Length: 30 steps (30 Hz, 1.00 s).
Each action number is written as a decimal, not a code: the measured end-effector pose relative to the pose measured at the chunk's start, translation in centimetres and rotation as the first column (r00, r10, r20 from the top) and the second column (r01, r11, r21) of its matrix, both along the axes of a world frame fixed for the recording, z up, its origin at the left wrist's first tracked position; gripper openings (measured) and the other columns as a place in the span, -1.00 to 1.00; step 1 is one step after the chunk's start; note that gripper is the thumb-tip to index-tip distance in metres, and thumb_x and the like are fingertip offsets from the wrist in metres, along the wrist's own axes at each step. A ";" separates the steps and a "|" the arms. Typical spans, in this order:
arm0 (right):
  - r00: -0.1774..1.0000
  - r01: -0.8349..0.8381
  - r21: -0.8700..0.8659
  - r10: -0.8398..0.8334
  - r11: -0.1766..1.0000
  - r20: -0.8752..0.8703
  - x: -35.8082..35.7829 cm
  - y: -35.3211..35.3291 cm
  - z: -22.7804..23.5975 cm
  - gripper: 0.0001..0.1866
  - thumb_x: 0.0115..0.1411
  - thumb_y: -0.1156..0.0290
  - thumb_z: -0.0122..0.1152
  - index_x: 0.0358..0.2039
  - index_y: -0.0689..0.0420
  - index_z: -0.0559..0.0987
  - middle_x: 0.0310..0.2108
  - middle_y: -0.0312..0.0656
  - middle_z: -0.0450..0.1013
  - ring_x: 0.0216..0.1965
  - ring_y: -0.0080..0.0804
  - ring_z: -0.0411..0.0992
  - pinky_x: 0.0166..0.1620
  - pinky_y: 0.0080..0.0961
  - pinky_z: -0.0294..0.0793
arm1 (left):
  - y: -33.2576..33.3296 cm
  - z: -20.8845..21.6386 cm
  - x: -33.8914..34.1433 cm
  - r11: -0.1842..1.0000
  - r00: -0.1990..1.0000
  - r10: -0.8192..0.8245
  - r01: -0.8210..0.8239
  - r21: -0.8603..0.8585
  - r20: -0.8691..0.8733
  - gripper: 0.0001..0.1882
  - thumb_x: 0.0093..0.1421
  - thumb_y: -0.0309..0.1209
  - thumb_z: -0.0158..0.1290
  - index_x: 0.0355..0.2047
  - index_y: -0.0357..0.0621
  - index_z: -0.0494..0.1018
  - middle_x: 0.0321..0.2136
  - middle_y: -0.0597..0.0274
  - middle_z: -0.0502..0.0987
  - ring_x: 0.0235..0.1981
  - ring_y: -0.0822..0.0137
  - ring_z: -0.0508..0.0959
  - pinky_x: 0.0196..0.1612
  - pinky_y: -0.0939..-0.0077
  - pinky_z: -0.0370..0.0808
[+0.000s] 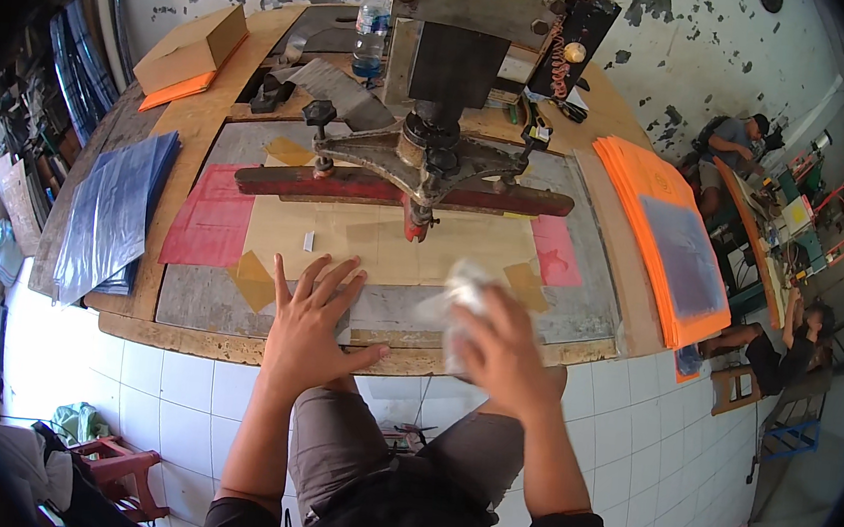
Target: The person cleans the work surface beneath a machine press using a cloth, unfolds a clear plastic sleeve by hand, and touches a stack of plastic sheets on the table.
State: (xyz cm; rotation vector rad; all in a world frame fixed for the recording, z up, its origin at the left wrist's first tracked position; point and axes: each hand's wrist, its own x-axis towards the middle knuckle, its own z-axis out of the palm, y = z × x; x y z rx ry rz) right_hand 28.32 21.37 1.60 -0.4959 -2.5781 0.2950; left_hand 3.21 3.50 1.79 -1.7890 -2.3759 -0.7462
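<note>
My left hand (312, 319) lies with fingers spread on the front of the grey metal bed (188, 295), its fingertips on a beige sheet (382, 265). A small white piece (308, 242) is on that sheet, just beyond the fingers. My right hand (506, 356) is closed on a crumpled white cloth (468, 293), blurred by motion, over the front right of the bed. Above the sheet hangs a press head with a long red bar (339, 184). Pink sheets (213, 215) and amber tape pieces (255, 284) lie around the beige sheet.
Clear bluish plastic sleeves (115, 217) are stacked at the left. Orange folders (660, 244) with a clear pocket lie at the right. A cardboard box (192, 48) and a water bottle (371, 33) stand behind. Two people are at another bench (746, 232) far right.
</note>
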 end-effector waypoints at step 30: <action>0.994 -0.104 -0.001 0.104 0.995 -0.010 0.6 -7.4 -2.8 -0.53 0.36 0.23 0.44 0.28 -0.16 0.69 0.45 -0.05 0.39 0.48 0.09 0.33 0.41 0.16 0.32 | 0.5 -0.5 0.3 0.997 0.998 0.065 -0.065 -0.029 -0.006 0.01 0.05 0.20 0.42 0.42 -0.08 0.50 0.49 0.24 0.42 0.58 -0.03 0.24 0.68 -0.43 -0.38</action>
